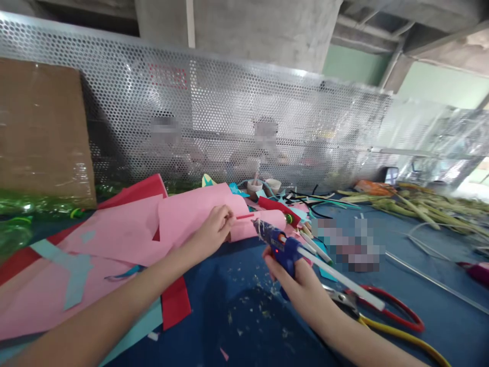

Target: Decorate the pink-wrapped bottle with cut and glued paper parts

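Observation:
My right hand (pixel 294 275) is wrapped round a blue glue gun (pixel 282 247), with a long white glue stick (pixel 340 278) sticking out of its back. The gun's nozzle points left, close to a roll of pink paper (pixel 263 224) around a bottle with a green cap (pixel 288 219). At the roll's left end my left hand (pixel 216 229) has its fingers pinched together. A thin red strip (pixel 244 216) shows beside those fingertips; what exactly they grip is hidden. Behind the left hand lies a larger curled pink sheet (pixel 194 211).
Red-and-yellow-handled scissors (pixel 355 306) lie by my right forearm. Pink, red and light-blue paper (pixel 76 275) covers the left of the blue table (pixel 237 316). A perforated metal screen (pixel 229 97) stands behind, with a cardboard sheet (pixel 42 127) at left and dried stalks (pixel 408 204) at right.

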Demonstrator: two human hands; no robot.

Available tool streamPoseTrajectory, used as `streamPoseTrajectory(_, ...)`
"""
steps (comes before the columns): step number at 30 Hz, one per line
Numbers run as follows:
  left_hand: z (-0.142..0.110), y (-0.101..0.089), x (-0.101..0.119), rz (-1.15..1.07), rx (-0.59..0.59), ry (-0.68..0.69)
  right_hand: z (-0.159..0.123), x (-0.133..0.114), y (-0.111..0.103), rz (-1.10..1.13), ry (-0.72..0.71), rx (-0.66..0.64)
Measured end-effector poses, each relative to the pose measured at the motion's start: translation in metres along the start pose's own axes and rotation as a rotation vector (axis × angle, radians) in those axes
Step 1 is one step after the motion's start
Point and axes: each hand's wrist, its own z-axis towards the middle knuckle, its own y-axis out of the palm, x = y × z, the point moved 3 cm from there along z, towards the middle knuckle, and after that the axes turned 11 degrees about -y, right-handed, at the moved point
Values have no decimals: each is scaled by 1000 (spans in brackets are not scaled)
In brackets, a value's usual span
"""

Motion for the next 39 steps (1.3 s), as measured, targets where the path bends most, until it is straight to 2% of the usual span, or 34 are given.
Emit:
streamPoseTrajectory(3,0,3,-1,-78,12,-59,-1,-2,3,-53,-48,-113)
streamPoseTrajectory(8,-2,7,1,-192,5,-139,-4,-4,10,-78,-99,-171)
streamPoseTrajectory(14,-3,9,9,-289,-49,-179,-8,-3,15,-90,-83,-171)
streamPoseTrajectory(19,-2,10,3,-338,-60,-184,-15,4,14,-160,-2,-152)
streamPoseTrajectory(24,-2,11,1,-386,-105,-189,-18,6,16,-136,7,-179)
streamPoseTrajectory(39,-2,12,1,-412,-88,-199,-14,6,18,-116,-10,-202)
